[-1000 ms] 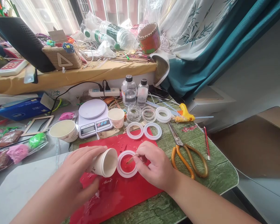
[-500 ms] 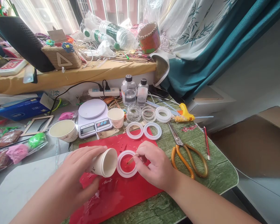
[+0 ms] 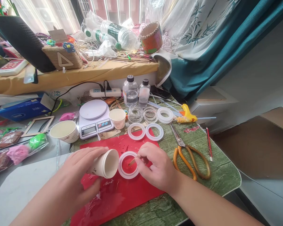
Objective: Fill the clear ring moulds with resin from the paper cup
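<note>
A paper cup (image 3: pixel 110 164) lies tilted in my left hand (image 3: pixel 81 171), its mouth facing right toward a white ring mould (image 3: pixel 122 171). My left fingers wrap over the cup's far side, with the thumb below. Between the thumb and fingers of my right hand (image 3: pixel 154 166) is a thin wooden stick (image 3: pixel 132 161), its tip inside the ring's opening. The ring rests on a red sheet (image 3: pixel 122 201) marked with glossy smears. Behind it sit two more ring moulds, a left one (image 3: pixel 136 138) and a right one (image 3: pixel 159 138).
Orange-handled scissors (image 3: pixel 180 142) lie right of my right hand, near a yellow glue gun (image 3: pixel 187 114) and a red pencil (image 3: pixel 209 144). Behind stand a kitchen scale (image 3: pixel 94 110), a small paper cup (image 3: pixel 117 118), a wide paper bowl (image 3: pixel 64 131) and two clear bottles (image 3: pixel 131 94).
</note>
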A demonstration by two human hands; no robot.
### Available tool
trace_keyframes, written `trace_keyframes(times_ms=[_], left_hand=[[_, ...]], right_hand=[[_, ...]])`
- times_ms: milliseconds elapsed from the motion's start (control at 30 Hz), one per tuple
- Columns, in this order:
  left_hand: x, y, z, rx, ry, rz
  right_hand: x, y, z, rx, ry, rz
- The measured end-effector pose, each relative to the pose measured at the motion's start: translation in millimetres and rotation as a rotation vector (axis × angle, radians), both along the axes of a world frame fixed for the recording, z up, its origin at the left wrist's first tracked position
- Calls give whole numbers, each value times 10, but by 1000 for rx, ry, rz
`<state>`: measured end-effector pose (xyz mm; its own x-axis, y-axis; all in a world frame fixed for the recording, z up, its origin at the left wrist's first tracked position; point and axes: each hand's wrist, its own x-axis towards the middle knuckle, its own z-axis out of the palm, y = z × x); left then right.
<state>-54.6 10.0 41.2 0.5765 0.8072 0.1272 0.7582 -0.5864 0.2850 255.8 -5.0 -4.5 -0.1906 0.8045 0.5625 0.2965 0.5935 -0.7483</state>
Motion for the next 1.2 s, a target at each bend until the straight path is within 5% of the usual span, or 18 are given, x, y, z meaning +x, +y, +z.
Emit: trace_keyframes(times_ms=[1200], left_hand=[[120, -42, 58, 79, -41, 0]], right_hand=[[4, -1, -2, -10, -17, -8]])
